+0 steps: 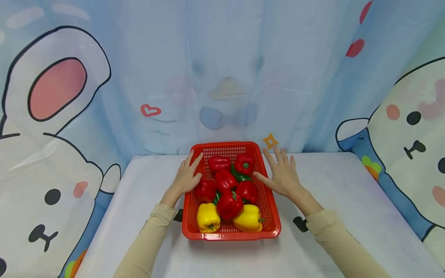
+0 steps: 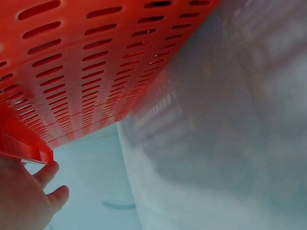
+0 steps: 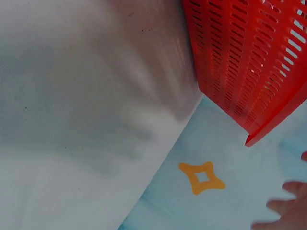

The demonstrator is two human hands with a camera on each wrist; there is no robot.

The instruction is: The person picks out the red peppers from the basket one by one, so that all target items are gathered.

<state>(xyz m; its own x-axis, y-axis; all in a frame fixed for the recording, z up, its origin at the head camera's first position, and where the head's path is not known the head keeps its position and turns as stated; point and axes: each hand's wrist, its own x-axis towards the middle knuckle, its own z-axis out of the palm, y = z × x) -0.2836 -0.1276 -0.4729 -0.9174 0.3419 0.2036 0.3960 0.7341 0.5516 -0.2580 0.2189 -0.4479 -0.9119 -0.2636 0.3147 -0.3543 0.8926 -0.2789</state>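
Note:
A red plastic basket (image 1: 265, 216) with slotted walls stands on the white table, filled with bell peppers. Red bell peppers (image 1: 230, 205) lie in its middle and back, with green ones (image 1: 240, 175) partly hidden beneath them. Two yellow bell peppers (image 1: 208, 217) sit at the front. My left hand (image 1: 185, 175) rests at the basket's left rim, fingers extended and thumb over the edge. On the other side, my right hand (image 1: 283, 173) is spread wide beside the right rim, its thumb reaching over the edge. In the right wrist view its fingers (image 3: 288, 206) stand apart from the basket wall.
The white table (image 1: 347, 200) extends to both sides of the basket. Behind it hangs a light blue curtain (image 1: 226, 58) with cartoon animals, meeting the table's back edge close to the basket. Small dark devices (image 1: 300, 224) sit at both wrists.

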